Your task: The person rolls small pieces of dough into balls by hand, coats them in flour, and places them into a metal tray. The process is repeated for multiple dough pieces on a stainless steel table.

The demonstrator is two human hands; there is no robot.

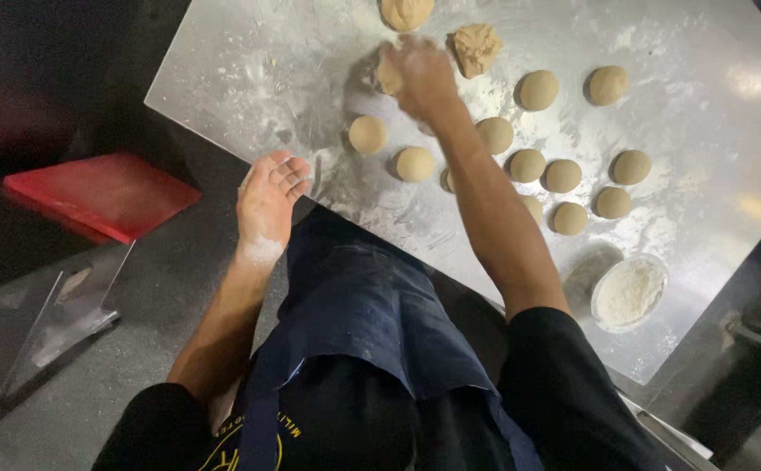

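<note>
My right hand [422, 77] reaches far across a floured steel table [249, 70], blurred, with its fingers closed on a small piece of dough [388, 77]. My left hand [271, 199] hangs flat and open at the table's near edge, dusted with flour and holding nothing. Several round dough balls [537, 90] lie on the table to the right of my right arm, and two more [369, 135] lie between my hands. A rough lump of dough [474, 48] sits just right of my right hand, and a larger mass [406, 12] lies at the far edge.
A small clear bowl of flour [629, 293] stands at the near right of the table. A red board [101, 194] lies on the dark floor to the left, with a metal piece [58, 323] below it. A dark blue apron [354, 305] hangs down my front.
</note>
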